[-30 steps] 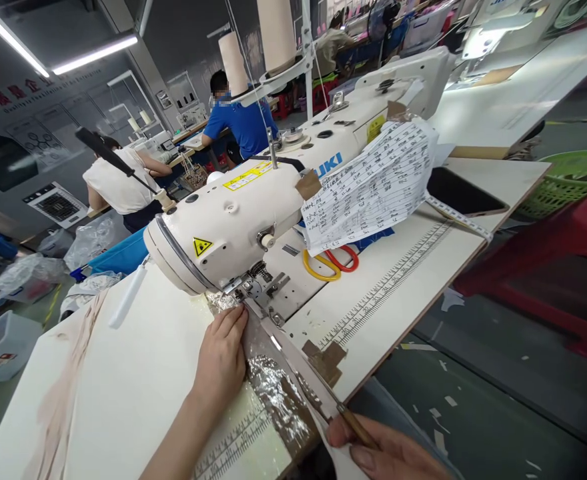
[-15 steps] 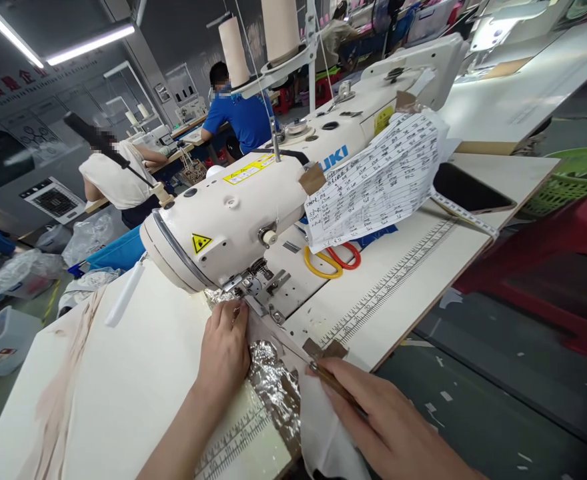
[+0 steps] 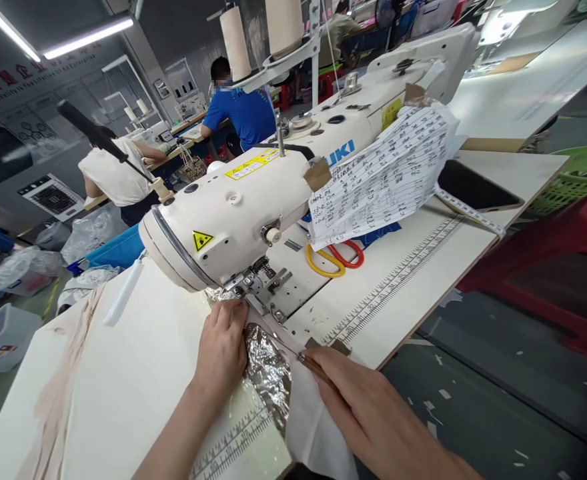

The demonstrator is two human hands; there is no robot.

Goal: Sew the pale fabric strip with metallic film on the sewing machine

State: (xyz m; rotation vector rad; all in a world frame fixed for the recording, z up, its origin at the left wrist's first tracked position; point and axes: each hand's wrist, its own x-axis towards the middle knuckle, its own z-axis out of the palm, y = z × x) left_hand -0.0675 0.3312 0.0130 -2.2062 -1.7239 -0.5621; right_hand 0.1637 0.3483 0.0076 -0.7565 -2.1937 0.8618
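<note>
My left hand [image 3: 222,343] is closed on the edge of a pale fabric [image 3: 313,407], close to the presser foot of the white sewing machine [image 3: 228,213]. In my right hand [image 3: 348,393] is a thin pointed tool with a wooden handle [image 3: 318,371]; its slender metal tip lies along the fabric strip leading to the machine. Shiny silver film [image 3: 268,367] covers the table between my hands. Red and yellow scissors [image 3: 329,261] rest behind the needle area.
A handwritten paper [image 3: 378,183] hangs on the machine. Beyond it lie a dark phone [image 3: 476,185] and a tape measure [image 3: 471,212]. A red chair [image 3: 548,260] and green basket [image 3: 576,177] stand at the right. A person in blue [image 3: 238,113] sits farther back.
My right hand and the tool have moved slightly left and up, towards the machine. The pale fabric has shifted left with them. My left hand has barely moved.
</note>
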